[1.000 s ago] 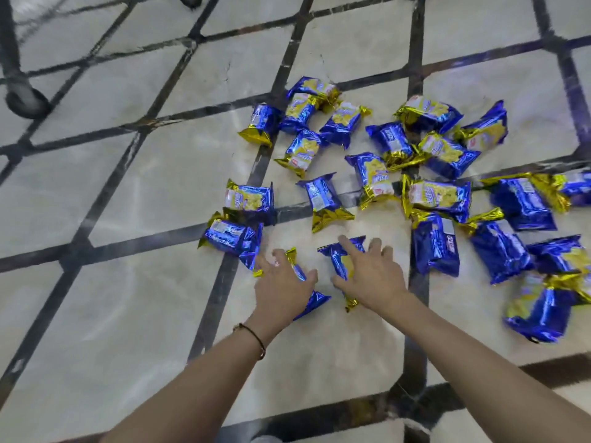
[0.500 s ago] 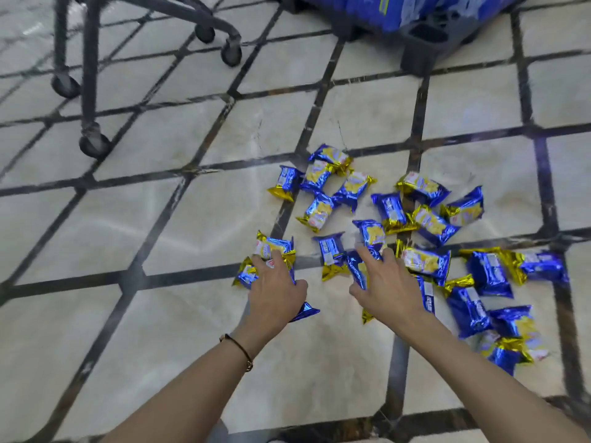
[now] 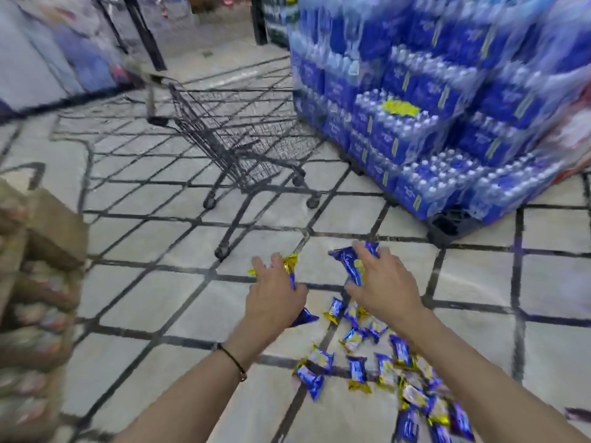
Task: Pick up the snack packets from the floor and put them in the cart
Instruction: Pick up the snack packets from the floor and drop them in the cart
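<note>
— Heading for the cart [image 3: 243, 129] at eleven o'clock?
— Yes: left hand [image 3: 275, 298] grip holds gold-ended packets [image 3: 289, 263], right hand [image 3: 383, 282] grip holds a blue bunch [image 3: 346, 261]; loose packets [image 3: 357, 369] lie on the floor [image 3: 160, 314] at five.
— Slick foil, overfull grips: some may drop short.

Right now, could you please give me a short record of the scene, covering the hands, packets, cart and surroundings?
Left hand: grips blue-and-gold packets, above the floor
Right hand: grips more packets
Floor pile: many packets, scattered under the right arm
Cart: dark wire, ahead of both hands, contents blurred
Bottled water: stacked packs, right of cart
</note>
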